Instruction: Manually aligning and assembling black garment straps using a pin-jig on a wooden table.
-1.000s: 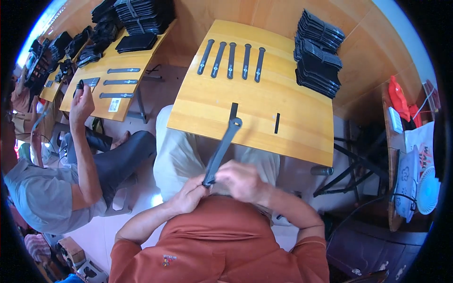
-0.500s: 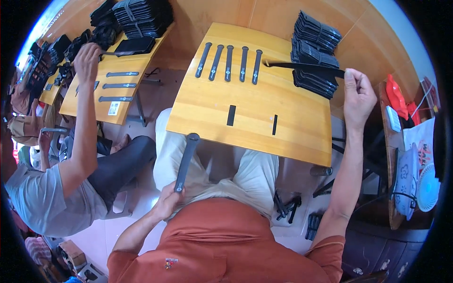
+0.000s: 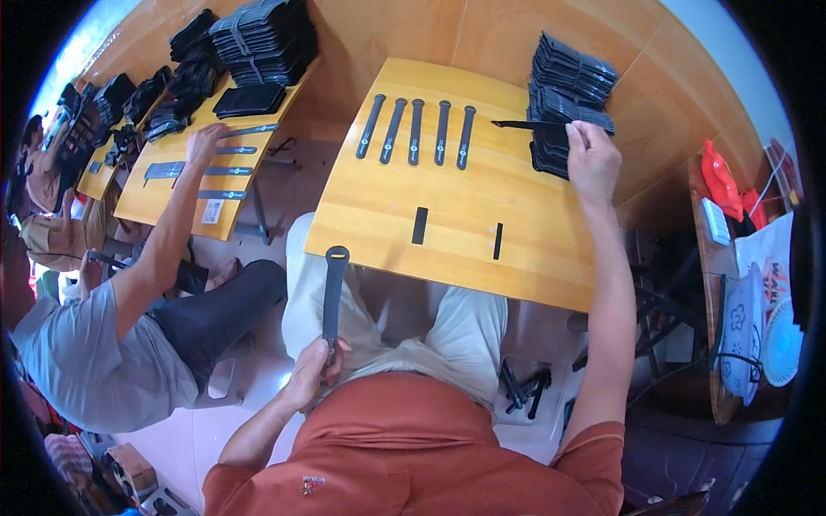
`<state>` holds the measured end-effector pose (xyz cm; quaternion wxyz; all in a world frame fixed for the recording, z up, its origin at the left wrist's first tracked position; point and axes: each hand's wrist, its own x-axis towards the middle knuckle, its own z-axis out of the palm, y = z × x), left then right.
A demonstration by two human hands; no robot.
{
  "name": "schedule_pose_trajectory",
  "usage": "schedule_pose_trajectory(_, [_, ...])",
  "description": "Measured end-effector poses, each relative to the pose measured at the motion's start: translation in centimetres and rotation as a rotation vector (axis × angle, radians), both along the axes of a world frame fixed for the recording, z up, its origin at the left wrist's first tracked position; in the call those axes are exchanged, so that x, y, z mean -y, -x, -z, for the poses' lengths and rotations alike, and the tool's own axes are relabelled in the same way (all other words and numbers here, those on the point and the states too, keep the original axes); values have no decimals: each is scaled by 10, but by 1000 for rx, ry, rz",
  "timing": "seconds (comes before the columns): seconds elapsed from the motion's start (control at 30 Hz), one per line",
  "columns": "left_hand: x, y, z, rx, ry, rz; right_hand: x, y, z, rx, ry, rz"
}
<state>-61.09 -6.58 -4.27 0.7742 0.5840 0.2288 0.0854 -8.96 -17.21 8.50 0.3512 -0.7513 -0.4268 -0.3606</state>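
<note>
My left hand, low in front of my lap, is closed round the lower end of a dark grey strap. That strap stands up from the fist, with a looped end at the top near the table's front edge. Over the right side of the table, my right hand pinches one end of a black strap, whose narrow free end points left. Just behind this hand is a stack of bundled black straps. Several grey straps lie side by side in a row on the wooden table.
Two black strips are on the near part of the table. At left, a co-worker's hand is over another table with straps and dark stacks. A side table at right carries a small fan and a red bag.
My right hand has moved left with the black strap, nearer the stack. The strap in my left hand has turned more upright. The co-worker's hand has come down onto the straps on the other table.
</note>
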Motion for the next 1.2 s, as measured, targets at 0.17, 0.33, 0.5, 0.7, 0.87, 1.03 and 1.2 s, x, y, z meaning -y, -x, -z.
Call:
schedule_pose_trajectory(0.17, [2,-6,1,21,55,-5,-20,5,61,-11,281,64])
schedule_pose_trajectory(0.33, [2,-3,7,42,123,24,-37,22,121,-149,455,-57])
schedule_pose_trajectory(0.5, [1,-4,3,20,282,10,-54,23,129,-209,541,-79])
schedule_pose_trajectory(0.7, [-3,-8,6,39,193,31,-64,23,129,-238,604,-97])
schedule_pose_trajectory(0.87, [-6,-16,4,33,141,29,-70,24,127,-233,613,-114])
schedule_pose_trajectory(1.03, [-7,-23,0,45,132,32,-70,23,125,-293,691,-93])
schedule_pose_trajectory(1.2, [-6,-27,0,31,84,46,-62,40,110,-329,695,-73])
